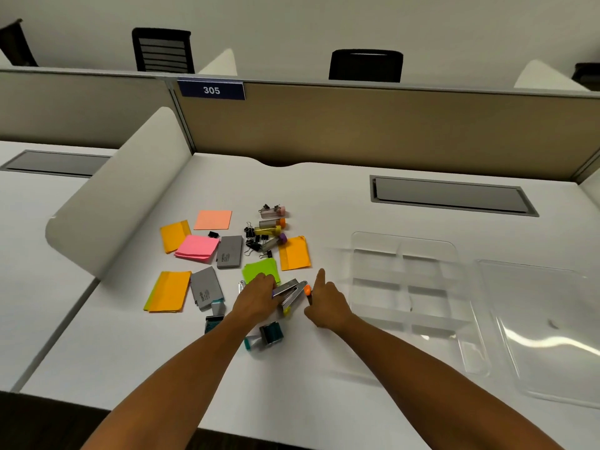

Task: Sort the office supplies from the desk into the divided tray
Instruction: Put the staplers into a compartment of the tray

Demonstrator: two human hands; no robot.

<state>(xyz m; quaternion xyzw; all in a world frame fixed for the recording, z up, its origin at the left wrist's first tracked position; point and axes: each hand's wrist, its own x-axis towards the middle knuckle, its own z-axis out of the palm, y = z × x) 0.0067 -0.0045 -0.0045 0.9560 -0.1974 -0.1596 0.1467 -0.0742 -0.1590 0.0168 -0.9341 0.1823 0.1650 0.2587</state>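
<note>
Both hands meet low in the middle of the frame, over a small bundle of staplers (pixel 290 293) — silver bodies with orange, yellow and purple ends. The left hand (pixel 256 297) curls its fingers round the purple end of the bundle, resting partly on a green pad (pixel 261 269). The right hand (pixel 324 303) sits just beside the orange end, forefinger stretched up and out, the other fingers tucked under; whether it actually grips anything, I cannot tell.

The clear tray (pixel 406 277) lies right of centre on the white desk (pixel 324 378), its compartments showing only the desk beneath, and a clear lid (pixel 545 326) lies flat just to its right.

The rest of the supplies spread left of and above the hands:
- orange pads (pixel 170 290) at lower left, left and just above the right hand, with a pink pad (pixel 197 249) and a salmon one (pixel 213 219) further up
- two grey boxes (pixel 230 251) between the pads
- a cluster of black clips (pixel 255 238) beside more staplers (pixel 274 230) near the centre
- staple boxes (pixel 272 332) — teal and grey — just below the hands.

A sign (pixel 211 90) reading 305 hangs on the partition at upper left.
</note>
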